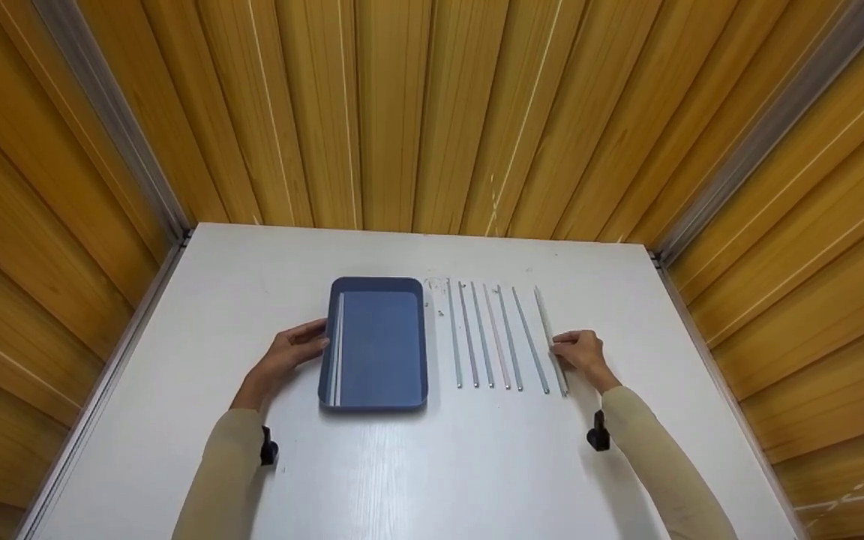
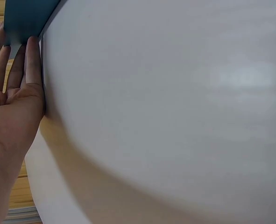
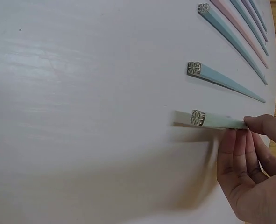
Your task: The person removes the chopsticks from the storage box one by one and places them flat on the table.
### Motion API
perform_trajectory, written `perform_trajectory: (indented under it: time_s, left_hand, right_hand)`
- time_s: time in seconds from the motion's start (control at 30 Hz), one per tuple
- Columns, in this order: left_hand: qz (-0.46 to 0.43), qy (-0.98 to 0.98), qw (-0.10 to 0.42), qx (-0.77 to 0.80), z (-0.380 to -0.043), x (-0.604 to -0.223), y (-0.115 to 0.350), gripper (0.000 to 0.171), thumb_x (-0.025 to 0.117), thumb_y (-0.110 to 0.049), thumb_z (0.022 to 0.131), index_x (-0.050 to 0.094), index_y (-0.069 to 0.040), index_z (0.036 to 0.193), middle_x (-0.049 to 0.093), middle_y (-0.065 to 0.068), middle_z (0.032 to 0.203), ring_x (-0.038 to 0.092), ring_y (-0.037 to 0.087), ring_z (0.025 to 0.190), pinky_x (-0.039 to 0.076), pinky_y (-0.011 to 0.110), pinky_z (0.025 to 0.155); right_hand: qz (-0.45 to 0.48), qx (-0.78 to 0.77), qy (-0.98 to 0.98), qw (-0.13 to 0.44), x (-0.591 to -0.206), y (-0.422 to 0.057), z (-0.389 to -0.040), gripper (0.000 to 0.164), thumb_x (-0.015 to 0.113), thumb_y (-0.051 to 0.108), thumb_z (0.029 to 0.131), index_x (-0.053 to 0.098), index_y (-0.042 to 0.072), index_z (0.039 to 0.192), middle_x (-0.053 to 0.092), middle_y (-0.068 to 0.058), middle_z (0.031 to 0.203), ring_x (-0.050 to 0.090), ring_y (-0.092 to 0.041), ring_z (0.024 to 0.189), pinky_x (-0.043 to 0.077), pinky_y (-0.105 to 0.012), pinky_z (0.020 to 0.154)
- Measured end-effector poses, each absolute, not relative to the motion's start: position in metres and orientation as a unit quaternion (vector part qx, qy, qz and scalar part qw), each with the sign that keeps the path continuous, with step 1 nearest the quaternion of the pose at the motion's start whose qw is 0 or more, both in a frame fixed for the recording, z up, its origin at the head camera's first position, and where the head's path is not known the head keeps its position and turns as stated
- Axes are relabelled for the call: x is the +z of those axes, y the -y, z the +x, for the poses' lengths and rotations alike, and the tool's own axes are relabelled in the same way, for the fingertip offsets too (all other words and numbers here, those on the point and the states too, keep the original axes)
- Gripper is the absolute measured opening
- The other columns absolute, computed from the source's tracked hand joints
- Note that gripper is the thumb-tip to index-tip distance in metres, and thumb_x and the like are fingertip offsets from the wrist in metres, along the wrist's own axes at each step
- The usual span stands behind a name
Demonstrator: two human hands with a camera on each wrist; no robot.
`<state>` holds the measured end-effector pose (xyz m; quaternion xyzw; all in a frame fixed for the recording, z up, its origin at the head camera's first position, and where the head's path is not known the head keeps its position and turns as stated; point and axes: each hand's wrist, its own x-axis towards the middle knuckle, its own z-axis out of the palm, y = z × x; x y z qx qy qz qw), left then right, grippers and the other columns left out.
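Note:
A blue rectangular tray (image 1: pixel 379 409) lies on the white table. Inside it, along the left wall, are two thin whitish sticks (image 1: pixel 339 352). My left hand (image 1: pixel 293 351) touches the tray's left side with thumb and fingers; in the left wrist view the fingers look mostly straight against the tray's wall (image 2: pixel 25 21). On the right, my right hand (image 1: pixel 580 352) pinches a pale green chopstick (image 3: pixel 219 121) with a patterned silver end. It is the rightmost of a row. Nearest to it lies a light blue chopstick (image 3: pixel 226 81).
Several more chopsticks, blue, purplish and a pink one (image 1: pixel 495 330), lie side by side between tray and right hand, roughly parallel. Wood-patterned walls (image 1: pixel 387 112) stand behind and beside the white table (image 1: pixel 379 480).

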<state>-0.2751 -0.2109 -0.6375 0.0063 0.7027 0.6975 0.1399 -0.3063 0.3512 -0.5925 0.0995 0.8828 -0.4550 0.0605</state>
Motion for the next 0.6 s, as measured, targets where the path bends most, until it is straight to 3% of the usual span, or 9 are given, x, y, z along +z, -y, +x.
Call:
perform_trajectory:
  time_s: [0.23,0.43,0.6]
  left_hand:
    - [0.010,-0.703,0.139,0.697,-0.276,-0.639,0.212,0.064,0.072,-0.016,0.097,0.044,-0.004,0.154,0.045,0.021,0.158,0.056,0.021,0.136,0.053,0.026,0.106]
    - [0.018,-0.703,0.137,0.698,-0.278,-0.640,0.212,0.063,0.071,-0.014,0.097,0.044,-0.002,0.153,0.045,0.023,0.157,0.051,0.030,0.141,0.053,0.026,0.106]
    - [0.016,-0.704,0.136,0.697,-0.277,-0.640,0.211,0.063,0.071,-0.012,0.097,0.044,-0.002,0.153,0.045,0.023,0.157,0.054,0.025,0.139,0.054,0.025,0.105]
  right_hand:
    - [0.102,-0.475,-0.872,0.067,-0.602,-0.353,-0.306,0.028,0.071,0.003,0.090,0.069,-0.014,0.112,0.076,-0.019,0.098,0.069,-0.008,0.072,0.059,-0.019,0.062]
    - [0.101,-0.464,-0.878,0.064,-0.606,-0.354,-0.307,0.027,0.071,0.003,0.090,0.069,-0.014,0.111,0.076,-0.022,0.099,0.068,-0.008,0.070,0.059,-0.018,0.061]
    - [0.092,-0.457,-0.883,0.057,-0.607,-0.355,-0.305,0.028,0.071,0.004,0.090,0.069,-0.014,0.111,0.076,-0.020,0.095,0.067,-0.006,0.069,0.058,-0.017,0.060]
